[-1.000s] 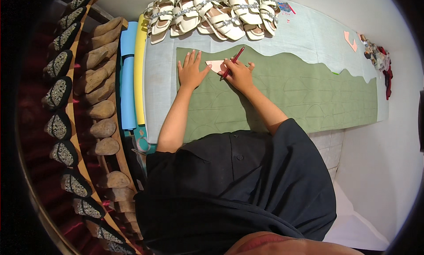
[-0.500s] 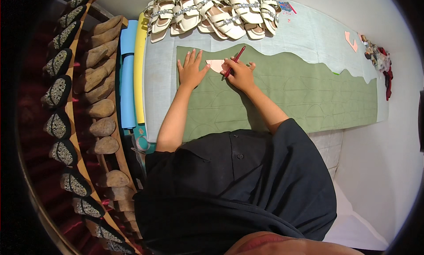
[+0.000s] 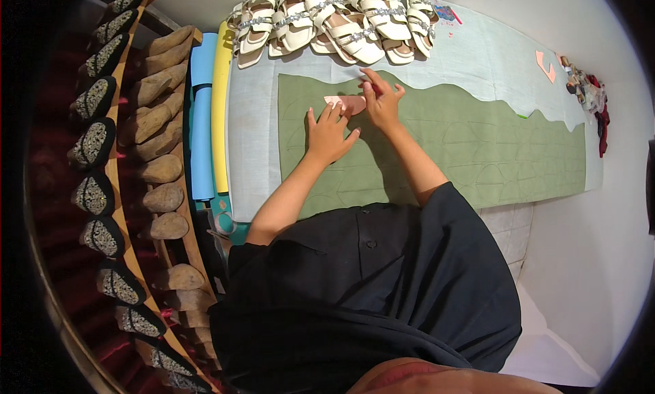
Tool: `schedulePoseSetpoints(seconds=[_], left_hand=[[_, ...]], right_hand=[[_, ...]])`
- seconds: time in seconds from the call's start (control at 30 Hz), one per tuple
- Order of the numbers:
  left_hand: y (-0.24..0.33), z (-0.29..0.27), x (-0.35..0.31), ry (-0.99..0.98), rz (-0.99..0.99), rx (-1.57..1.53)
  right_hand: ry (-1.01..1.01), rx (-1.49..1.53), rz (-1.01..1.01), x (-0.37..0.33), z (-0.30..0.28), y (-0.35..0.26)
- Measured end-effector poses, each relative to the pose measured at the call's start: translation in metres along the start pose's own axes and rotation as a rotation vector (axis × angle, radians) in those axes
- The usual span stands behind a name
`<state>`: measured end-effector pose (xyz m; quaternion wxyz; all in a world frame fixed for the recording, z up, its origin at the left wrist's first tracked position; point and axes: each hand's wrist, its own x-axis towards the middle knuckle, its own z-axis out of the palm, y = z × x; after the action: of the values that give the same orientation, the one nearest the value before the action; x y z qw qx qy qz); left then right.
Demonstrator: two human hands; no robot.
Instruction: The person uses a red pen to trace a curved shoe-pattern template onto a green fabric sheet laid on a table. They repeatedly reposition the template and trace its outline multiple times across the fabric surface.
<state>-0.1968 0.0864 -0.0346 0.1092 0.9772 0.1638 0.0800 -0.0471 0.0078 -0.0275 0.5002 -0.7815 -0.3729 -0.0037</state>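
Observation:
A green sheet (image 3: 471, 138) with a wavy far edge and drawn outlines lies spread on the table. On its far left part rests a small pink pattern piece (image 3: 353, 105). My left hand (image 3: 330, 136) is open, its fingertips pressing on the near edge of that piece. Raised just right of the piece, my right hand (image 3: 383, 106) is closed around the dark red pen (image 3: 376, 88), which is mostly hidden by the fingers.
White sandals (image 3: 341, 27) with jewelled straps crowd the table's far side. Blue rolls (image 3: 202, 141) and a yellow roll (image 3: 220, 121) line its left edge. Further left are racks of wooden shoe lasts (image 3: 162, 169) and patterned black shoes (image 3: 93, 143). A pink cutout (image 3: 545, 67) lies far right.
My left hand has moved from flat on the sheet onto the pink piece's near edge. My right hand has shifted right and turned, with the pen now largely out of sight.

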Motion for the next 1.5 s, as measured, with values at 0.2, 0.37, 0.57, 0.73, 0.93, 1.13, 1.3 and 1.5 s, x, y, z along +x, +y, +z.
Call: schedulePoseSetpoints(seconds=[0.2,0.37,0.57,0.73,0.93,1.13,1.3,1.5], left_hand=[[0.006,-0.003,0.006,-0.004,-0.039,0.015],[0.005,-0.002,0.006,0.019,-0.045,-0.041],[0.0,0.004,0.004,0.036,-0.022,-0.022],[0.0,0.005,0.005,0.077,-0.022,-0.052],[-0.001,-0.003,0.009,-0.021,-0.043,-0.038],[-0.009,0.002,0.014,0.09,-0.001,-0.075],[-0.014,-0.003,0.027,0.006,0.017,-0.016],[-0.028,-0.02,0.06,-0.192,0.141,0.085]], right_hand=[[-0.156,0.083,0.107,0.013,0.024,-0.005],[-0.169,0.002,0.138,0.009,0.036,0.003],[-0.181,0.024,0.155,0.009,0.037,0.002],[-0.198,0.014,0.137,0.011,0.039,0.004],[-0.242,-0.099,0.112,0.018,0.033,0.004],[-0.143,-0.228,0.166,0.025,-0.002,0.039],[-0.13,-0.274,0.286,0.025,-0.036,0.06],[-0.081,-0.304,0.244,0.02,-0.042,0.05]])
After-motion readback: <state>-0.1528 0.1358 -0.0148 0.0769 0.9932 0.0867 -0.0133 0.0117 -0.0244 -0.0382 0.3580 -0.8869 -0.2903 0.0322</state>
